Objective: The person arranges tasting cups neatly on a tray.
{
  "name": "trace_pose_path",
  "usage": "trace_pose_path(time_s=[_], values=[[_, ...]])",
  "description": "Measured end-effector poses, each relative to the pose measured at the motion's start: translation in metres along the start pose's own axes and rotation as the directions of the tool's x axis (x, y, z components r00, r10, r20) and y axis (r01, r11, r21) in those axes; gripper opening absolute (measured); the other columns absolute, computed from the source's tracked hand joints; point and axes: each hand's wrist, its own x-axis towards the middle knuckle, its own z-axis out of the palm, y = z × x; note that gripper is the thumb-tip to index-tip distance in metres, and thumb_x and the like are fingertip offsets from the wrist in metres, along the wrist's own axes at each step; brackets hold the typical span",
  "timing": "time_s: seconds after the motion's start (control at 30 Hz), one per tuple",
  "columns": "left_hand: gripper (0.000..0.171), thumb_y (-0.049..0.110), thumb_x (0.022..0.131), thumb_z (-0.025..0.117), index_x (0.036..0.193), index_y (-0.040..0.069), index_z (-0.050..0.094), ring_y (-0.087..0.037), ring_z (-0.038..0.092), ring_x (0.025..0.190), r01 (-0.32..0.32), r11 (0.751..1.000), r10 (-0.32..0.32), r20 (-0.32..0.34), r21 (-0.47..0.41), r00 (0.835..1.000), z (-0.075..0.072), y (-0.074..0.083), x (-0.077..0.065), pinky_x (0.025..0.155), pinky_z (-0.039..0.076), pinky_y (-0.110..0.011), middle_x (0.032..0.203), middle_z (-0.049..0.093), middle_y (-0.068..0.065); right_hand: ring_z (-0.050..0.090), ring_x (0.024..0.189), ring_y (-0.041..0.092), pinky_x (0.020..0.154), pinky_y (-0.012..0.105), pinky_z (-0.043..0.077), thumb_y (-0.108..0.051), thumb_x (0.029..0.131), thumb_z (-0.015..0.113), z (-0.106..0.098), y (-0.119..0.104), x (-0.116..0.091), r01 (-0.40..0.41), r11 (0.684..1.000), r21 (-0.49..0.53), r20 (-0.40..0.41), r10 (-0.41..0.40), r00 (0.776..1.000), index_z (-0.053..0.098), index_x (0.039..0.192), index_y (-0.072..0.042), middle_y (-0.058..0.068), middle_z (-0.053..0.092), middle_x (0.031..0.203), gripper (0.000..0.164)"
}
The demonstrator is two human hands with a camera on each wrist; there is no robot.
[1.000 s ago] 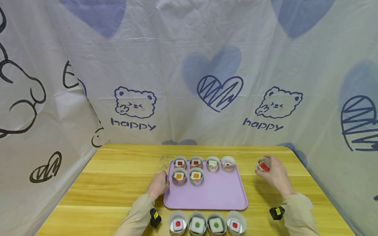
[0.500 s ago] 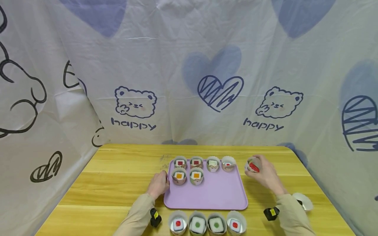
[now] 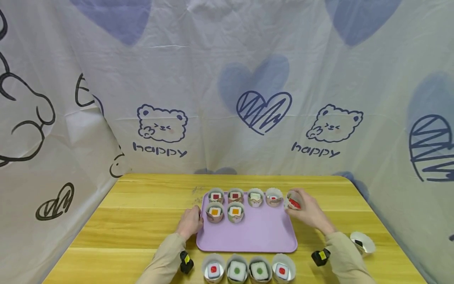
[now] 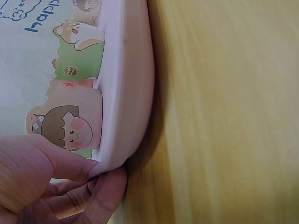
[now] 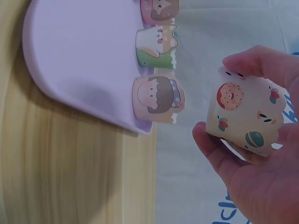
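Observation:
My left hand (image 3: 190,222) pinches the left rim of a lilac tray (image 3: 262,238); the left wrist view shows the thumb over the rim (image 4: 126,116) and fingers below it. Between thumb and fingers, my right hand (image 3: 311,211) holds a paper baking cup (image 5: 243,112) printed with donuts and macarons, a red piece inside. It is raised beside the tray's back right corner, close to a cup with a girl's face (image 5: 156,98). Several cups stand on the tray: two with dark red centres, two with orange squares (image 3: 235,212), and a pale green one (image 3: 255,197).
In front of the tray stands a row of cups holding white pieces with red or green dots (image 3: 260,271). Another cup (image 3: 362,243) is at the right, beside my right sleeve. A printed cloth (image 3: 213,118) hangs behind the wooden table (image 3: 149,221).
My right hand has carried its cup leftward to the tray's back right corner. The cup behind my right sleeve has come into view. My left hand has stayed on the rim.

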Motion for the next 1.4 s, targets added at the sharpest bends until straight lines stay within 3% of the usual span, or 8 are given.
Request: trace_pose_path(time_s=[0.13, 0.33, 0.77, 1.03, 1.23, 1.4], values=[[0.011, 0.001, 0.087, 0.065, 0.082, 0.002, 0.056, -0.021, 0.054, 0.065, 0.001, 1.000, -0.001, 0.001, 0.003, 1.000, 0.000, 0.000, 0.000, 0.056, 0.045, -0.032, 0.072, 0.059, -0.011, 0.055, 0.124, 0.046, 0.102, 0.061, 0.048, -0.017, 0.082, 0.079, 0.004, -0.001, 0.004, 0.006, 1.000, 0.009, 0.025, -0.006, 1.000, 0.050, 0.135, 0.001, 0.028, 0.058, 0.135, 0.063], [0.010, 0.002, 0.088, 0.065, 0.083, 0.002, 0.056, -0.021, 0.055, 0.065, 0.006, 1.000, -0.006, 0.000, 0.006, 1.000, 0.001, 0.000, 0.001, 0.056, 0.045, -0.032, 0.073, 0.060, -0.011, 0.061, 0.113, 0.037, 0.093, 0.053, 0.053, -0.018, 0.080, 0.080, 0.010, -0.003, 0.008, 0.040, 0.999, 0.011, 0.049, -0.040, 0.998, 0.052, 0.134, -0.002, 0.025, 0.060, 0.129, 0.063], [0.009, 0.002, 0.088, 0.065, 0.084, 0.002, 0.057, -0.021, 0.055, 0.065, 0.012, 1.000, -0.012, 0.002, 0.015, 1.000, 0.000, 0.000, -0.001, 0.056, 0.046, -0.032, 0.074, 0.060, -0.012, 0.063, 0.102, 0.029, 0.084, 0.041, 0.054, -0.013, 0.078, 0.081, 0.024, -0.011, 0.016, 0.109, 0.994, 0.023, 0.128, -0.111, 0.985, 0.053, 0.133, -0.001, 0.021, 0.064, 0.121, 0.064], [0.008, 0.002, 0.089, 0.064, 0.085, 0.001, 0.058, -0.021, 0.055, 0.065, 0.015, 1.000, -0.016, 0.011, 0.013, 1.000, 0.000, 0.000, 0.000, 0.056, 0.045, -0.031, 0.074, 0.061, -0.012, 0.062, 0.112, 0.039, 0.091, 0.054, 0.055, -0.010, 0.075, 0.082, 0.033, -0.016, 0.023, 0.143, 0.989, 0.026, 0.184, -0.145, 0.972, 0.052, 0.132, -0.004, 0.021, 0.065, 0.123, 0.064], [0.008, 0.002, 0.089, 0.064, 0.085, 0.001, 0.058, -0.020, 0.054, 0.065, 0.015, 1.000, -0.015, 0.011, 0.006, 1.000, 0.001, 0.000, 0.001, 0.055, 0.044, -0.030, 0.074, 0.060, -0.011, 0.065, 0.107, 0.036, 0.088, 0.050, 0.056, -0.009, 0.073, 0.084, 0.037, -0.019, 0.028, 0.181, 0.983, -0.011, 0.196, -0.176, 0.965, 0.052, 0.130, -0.002, 0.020, 0.066, 0.120, 0.065], [0.008, 0.002, 0.088, 0.064, 0.084, 0.001, 0.057, -0.021, 0.055, 0.065, 0.012, 1.000, -0.012, 0.005, 0.009, 1.000, 0.001, -0.001, 0.002, 0.055, 0.045, -0.031, 0.074, 0.060, -0.011, 0.064, 0.109, 0.035, 0.092, 0.051, 0.055, -0.014, 0.074, 0.085, 0.040, -0.022, 0.031, 0.164, 0.986, -0.029, 0.212, -0.154, 0.965, 0.053, 0.131, 0.001, 0.020, 0.065, 0.121, 0.068]])
